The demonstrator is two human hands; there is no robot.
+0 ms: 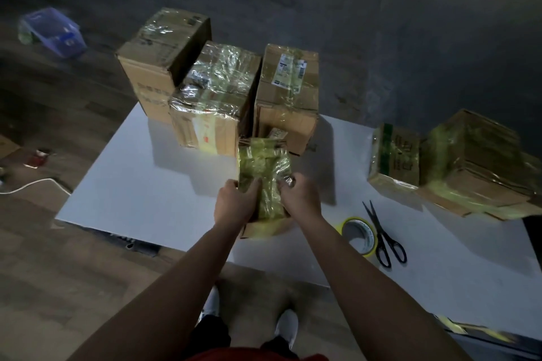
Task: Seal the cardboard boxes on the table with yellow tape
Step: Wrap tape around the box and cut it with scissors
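Left grip (234,203) is curling round the small taped box (262,182) at the bench's (140,184) near edge. Right grip (299,194) is pinching its right side, possibly a loose tape end. The yellow tape roll (360,236) is lying to the right, against the scissors (384,239).

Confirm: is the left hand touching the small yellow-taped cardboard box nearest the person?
Touching. Head view: the left hand grips the left edge of the small yellow-taped cardboard box, no gap.
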